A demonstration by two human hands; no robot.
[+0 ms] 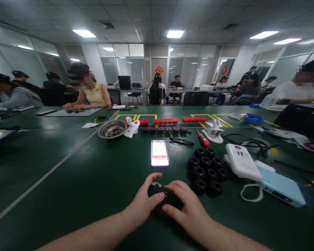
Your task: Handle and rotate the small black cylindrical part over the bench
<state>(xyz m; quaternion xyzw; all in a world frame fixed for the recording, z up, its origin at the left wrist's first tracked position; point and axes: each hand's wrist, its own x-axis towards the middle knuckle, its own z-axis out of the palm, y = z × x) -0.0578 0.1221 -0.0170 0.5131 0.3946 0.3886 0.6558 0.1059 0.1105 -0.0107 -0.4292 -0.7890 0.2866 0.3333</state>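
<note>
Close in front of me, my left hand (146, 200) has its thumb and fingers around a black wheel (157, 192), the thumb pressing on its face. My right hand (184, 202) grips the same dark part from the other side, with fingers curled over it. The lower part of what I hold is dark and partly covered by my hands. To the right of my right hand lies a cluster of several black wheels (206, 161). Beyond my hands a phone (159, 153) with a lit screen lies on the green table (107, 188).
Farther off are a metal bowl (112, 129) of small parts, red strips (166, 120), a black strip (165, 130), glasses (181, 141) and a red screwdriver (203, 139). A white power bank (243, 162) and a light blue box (281, 186) lie right. A person (95, 92) sits across.
</note>
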